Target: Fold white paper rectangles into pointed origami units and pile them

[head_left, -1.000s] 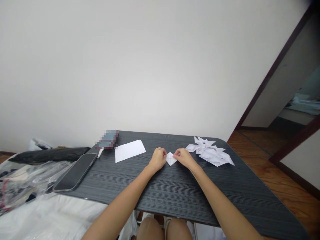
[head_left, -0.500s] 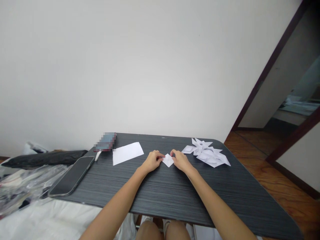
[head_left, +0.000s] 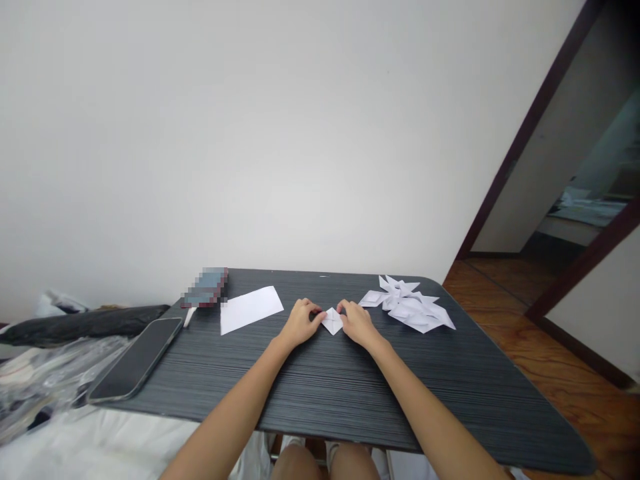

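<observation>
A small folded white paper [head_left: 333, 322], diamond-shaped with crease lines crossing its middle, rests on the dark table between my hands. My left hand [head_left: 303, 322] pinches its left corner between thumb and fingers. On the opposite corner, my right hand [head_left: 357, 322] has its fingers closed in the same way. To the right lies a pile of folded white paper pieces [head_left: 417, 311], some pointed and spread like a star. A flat white paper sheet [head_left: 251, 309] is on the table to the left of my left hand.
The dark wood-grain table [head_left: 310, 393] stands against a white wall. At its left edge lie a phone [head_left: 137, 360] and a pixelated blue-and-red object [head_left: 206, 288]. Plastic-wrapped items [head_left: 55, 373] are heaped beyond that edge. A doorway with a dark frame is at the right.
The whole view has shifted slightly, moving the table contents a little to the left. Both hands stay at the folded paper's corners, and its crease lines now show more clearly.
</observation>
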Demonstrator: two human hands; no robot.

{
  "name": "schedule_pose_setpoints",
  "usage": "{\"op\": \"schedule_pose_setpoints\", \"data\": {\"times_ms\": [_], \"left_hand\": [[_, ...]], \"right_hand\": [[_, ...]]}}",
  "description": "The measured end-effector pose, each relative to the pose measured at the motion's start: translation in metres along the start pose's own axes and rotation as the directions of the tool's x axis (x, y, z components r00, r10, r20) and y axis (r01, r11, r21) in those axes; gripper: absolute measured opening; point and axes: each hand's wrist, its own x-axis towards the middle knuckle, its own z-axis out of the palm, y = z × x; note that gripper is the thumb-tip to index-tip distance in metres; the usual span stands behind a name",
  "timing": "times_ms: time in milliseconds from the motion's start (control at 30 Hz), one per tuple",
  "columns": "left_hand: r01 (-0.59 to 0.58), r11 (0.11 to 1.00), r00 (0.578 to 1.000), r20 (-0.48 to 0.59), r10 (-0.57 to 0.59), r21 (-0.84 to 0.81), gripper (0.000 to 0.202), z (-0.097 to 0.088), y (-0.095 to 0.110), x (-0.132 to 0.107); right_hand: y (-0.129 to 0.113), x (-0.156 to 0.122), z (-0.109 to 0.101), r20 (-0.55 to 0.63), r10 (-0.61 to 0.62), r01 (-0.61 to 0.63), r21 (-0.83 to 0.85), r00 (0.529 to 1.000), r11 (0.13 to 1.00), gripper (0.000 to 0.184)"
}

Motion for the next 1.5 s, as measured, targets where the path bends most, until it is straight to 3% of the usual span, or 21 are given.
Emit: {"op": "schedule_pose_setpoints", "data": {"times_ms": [200,333,400,467,567,633,700,767,867,967,1133,1300,1400,1500], "left_hand": [[0.057,0.998,0.997,0.051,-0.057,-0.002,0.019,0.002,0.005,0.000],[0.071,0.977,0.996,0.065,-0.059,-0.202,0.014,-0.003,0.007,0.002],[0.070,0.946,0.997,0.036,-0.062,-0.318,0.015,-0.006,0.010,0.002],[0.016,0.930,0.999,-0.037,-0.032,-0.368,0.018,-0.010,0.013,0.001],[-0.143,0.960,0.978,-0.186,0.099,-0.241,0.017,-0.016,0.017,-0.001],[-0.248,0.965,0.950,-0.219,0.225,-0.085,0.016,-0.021,0.018,-0.003],[-0.312,0.949,0.934,-0.169,0.316,0.050,0.017,-0.024,0.018,-0.004],[-0.349,0.929,0.932,-0.054,0.358,0.122,0.018,-0.025,0.017,-0.005],[-0.391,0.915,0.917,0.126,0.379,0.095,0.022,-0.024,0.016,-0.007],[-0.360,0.933,0.916,0.200,0.349,0.022,0.025,-0.023,0.014,-0.007],[-0.228,0.972,0.959,0.158,0.234,-0.053,0.021,-0.018,0.012,-0.006],[-0.027,0.991,0.994,0.102,0.040,-0.129,0.014,-0.006,0.008,-0.002],[0.040,0.987,0.996,0.085,-0.027,-0.159,0.010,-0.001,0.007,0.001],[0.026,0.993,0.997,0.077,-0.017,-0.117,0.010,0.001,0.007,0.002]], "right_hand": [[0.004,-0.002,0.002,-0.042,-0.007,0.012,0.110,0.999,0.994,0.017],[0.003,-0.001,-0.003,-0.034,-0.058,0.064,0.229,0.998,0.971,0.011],[0.000,-0.002,-0.009,-0.084,-0.121,0.140,0.296,0.989,0.945,0.009],[-0.004,-0.004,-0.017,-0.206,-0.200,0.257,0.305,0.958,0.917,0.009],[-0.008,-0.010,-0.027,-0.402,-0.334,0.431,0.178,0.852,0.885,0.009],[-0.008,-0.014,-0.030,-0.439,-0.418,0.504,0.095,0.795,0.859,0.009],[-0.004,-0.016,-0.029,-0.393,-0.491,0.549,0.045,0.778,0.834,0.010],[0.000,-0.018,-0.026,-0.286,-0.540,0.571,0.031,0.791,0.820,0.010],[0.004,-0.021,-0.023,-0.121,-0.547,0.558,0.089,0.828,0.825,0.012],[0.003,-0.022,-0.022,-0.062,-0.480,0.483,0.157,0.875,0.861,0.018],[0.000,-0.017,-0.019,-0.080,-0.339,0.348,0.226,0.937,0.910,0.016],[0.000,-0.006,-0.010,-0.069,-0.199,0.210,0.331,0.978,0.920,0.019],[-0.002,-0.003,-0.007,-0.068,-0.192,0.203,0.276,0.979,0.939,0.022],[-0.003,-0.004,-0.006,-0.085,-0.168,0.181,0.167,0.982,0.969,0.024]]}}
